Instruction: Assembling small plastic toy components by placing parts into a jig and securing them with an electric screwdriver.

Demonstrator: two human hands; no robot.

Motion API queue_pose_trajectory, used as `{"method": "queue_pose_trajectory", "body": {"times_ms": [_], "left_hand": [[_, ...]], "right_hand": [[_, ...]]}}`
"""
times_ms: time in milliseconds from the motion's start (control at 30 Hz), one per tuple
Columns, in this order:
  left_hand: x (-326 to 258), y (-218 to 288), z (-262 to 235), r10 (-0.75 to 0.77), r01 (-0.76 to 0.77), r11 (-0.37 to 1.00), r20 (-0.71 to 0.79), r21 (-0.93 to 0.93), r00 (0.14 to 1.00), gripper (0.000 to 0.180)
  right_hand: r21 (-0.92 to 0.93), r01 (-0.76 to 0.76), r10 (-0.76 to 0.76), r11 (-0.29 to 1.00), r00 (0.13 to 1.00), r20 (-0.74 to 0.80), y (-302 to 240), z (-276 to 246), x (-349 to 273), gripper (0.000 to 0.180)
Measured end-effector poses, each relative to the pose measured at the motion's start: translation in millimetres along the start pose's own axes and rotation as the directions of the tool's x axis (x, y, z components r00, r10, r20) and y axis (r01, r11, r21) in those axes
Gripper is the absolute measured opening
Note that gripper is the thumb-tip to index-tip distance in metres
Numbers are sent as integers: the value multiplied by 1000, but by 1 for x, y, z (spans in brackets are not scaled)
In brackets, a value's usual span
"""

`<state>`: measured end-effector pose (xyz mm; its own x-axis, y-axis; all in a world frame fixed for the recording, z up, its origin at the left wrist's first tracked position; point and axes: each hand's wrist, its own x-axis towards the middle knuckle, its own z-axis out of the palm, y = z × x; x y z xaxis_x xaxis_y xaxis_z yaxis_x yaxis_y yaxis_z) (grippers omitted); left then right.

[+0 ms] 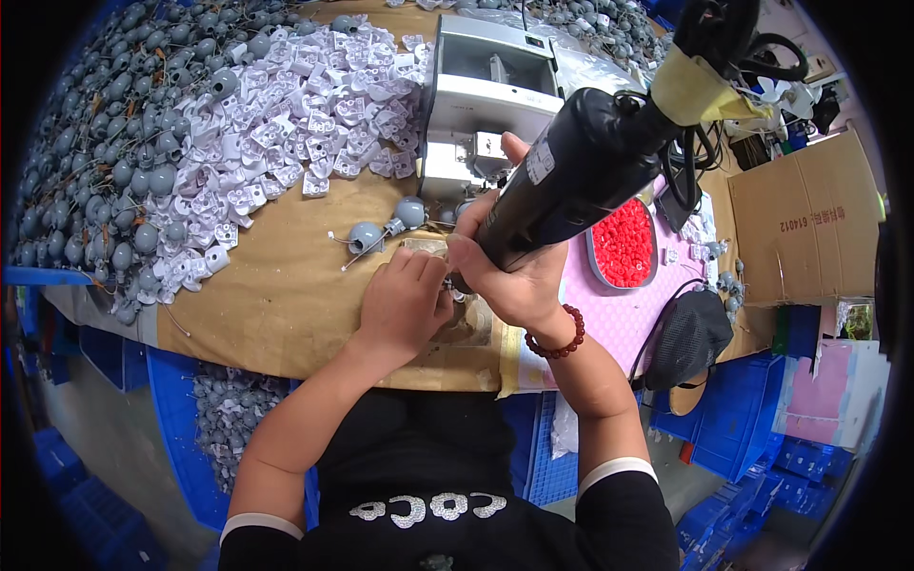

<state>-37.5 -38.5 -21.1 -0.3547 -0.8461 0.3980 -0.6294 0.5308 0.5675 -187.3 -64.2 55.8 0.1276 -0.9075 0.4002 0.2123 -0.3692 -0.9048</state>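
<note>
My right hand (514, 276) grips a thick black electric screwdriver (581, 167) that hangs from a cable and points down toward the bench. Its tip is hidden between my two hands. My left hand (405, 305) is curled around a small part at the tip; the part itself is mostly covered by my fingers. Two grey round parts with wires (386, 228) lie just beyond my left hand on the brown bench (286, 295). A red bead bracelet sits on my right wrist.
A heap of white plastic parts (295, 114) and a larger heap of grey round parts (105, 152) fill the left. A white machine (486, 95) stands at the back. A grey tray of red pieces (624, 243) rests on a pink mat, near a cardboard box (809, 219).
</note>
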Motion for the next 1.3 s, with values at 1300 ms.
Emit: {"method": "queue_pose_trajectory", "body": {"times_ms": [1300], "left_hand": [[4, 2, -4, -16, 15, 1000, 73, 11, 997, 29]], "right_hand": [[-174, -31, 30, 984, 999, -11, 10, -14, -15, 71]]}}
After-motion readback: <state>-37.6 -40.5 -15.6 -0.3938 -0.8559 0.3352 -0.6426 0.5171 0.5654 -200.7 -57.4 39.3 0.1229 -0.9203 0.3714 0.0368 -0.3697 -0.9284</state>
